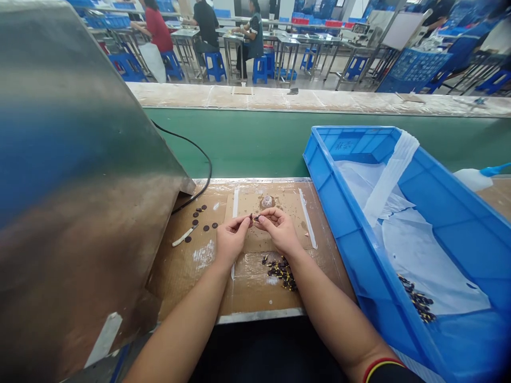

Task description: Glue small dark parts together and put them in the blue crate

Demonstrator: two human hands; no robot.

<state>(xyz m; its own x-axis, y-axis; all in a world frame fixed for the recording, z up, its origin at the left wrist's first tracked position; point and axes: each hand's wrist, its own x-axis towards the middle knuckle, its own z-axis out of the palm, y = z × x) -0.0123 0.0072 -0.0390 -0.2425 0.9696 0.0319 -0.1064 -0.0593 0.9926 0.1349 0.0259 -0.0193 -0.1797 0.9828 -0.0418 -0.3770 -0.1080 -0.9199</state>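
Over the cardboard-covered bench (255,242), my left hand (232,239) and my right hand (280,229) meet fingertip to fingertip. Each pinches a small dark piece (256,218) with a bit of yellow on it; whether it is one piece or two I cannot tell. Beneath my right wrist lies a pile of small black-and-yellow parts (282,274). Several dark round discs (195,222) are scattered left of my left hand, beside a white-handled knife or similar tool (184,236). Just beyond my fingers sits a small translucent lump (267,201).
A large blue crate (335,197) stands at the right, with white sheets and more black-and-yellow parts (417,300) inside. A metal housing (80,186) rises on the left, with a black cable (199,151) behind it. A green belt (255,138) runs across the back; people sit farther off.
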